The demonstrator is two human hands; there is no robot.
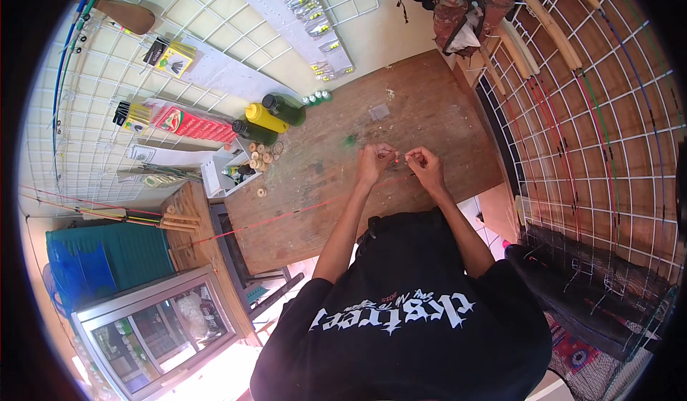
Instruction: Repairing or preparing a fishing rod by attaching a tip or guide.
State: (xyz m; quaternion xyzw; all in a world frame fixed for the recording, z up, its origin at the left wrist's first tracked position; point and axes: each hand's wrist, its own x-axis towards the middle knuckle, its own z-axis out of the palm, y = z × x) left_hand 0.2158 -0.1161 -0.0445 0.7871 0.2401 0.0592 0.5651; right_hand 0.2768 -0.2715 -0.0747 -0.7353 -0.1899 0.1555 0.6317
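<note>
Person in a black T-shirt (pixel 429 286) is parked at the near edge of the wooden bench (pixel 429 107), both forearms reaching in over it, and whatever's being worked on is tiny. Left hand (pixel 373 162) has its fingers curled in toward the thumb, with a little reddish bit (pixel 397 161) right by the fingertips. Honestly can't tell if it's gripped or just sitting next to them, too small from up here. Right hand (pixel 427 167) is just beside it, thumb and finger bent into a pinch facing the left one, and I can't make out anything for sure between them either. The reddish bit is in the gap between the two hands, toward the near edge, nearer the right edge than the left. A thin red rod (pixel 286 214) comes in over the left edge and runs in toward the hands. Past the hands there's a green smudge (pixel 351 141) and a small clear packet (pixel 379 112), the packet closer to the far edge. Toward the far left corner you've got a yellow bottle (pixel 266 119) between two dark green ones, some round tan pieces (pixel 262 156) and a white box (pixel 212 179)
</note>
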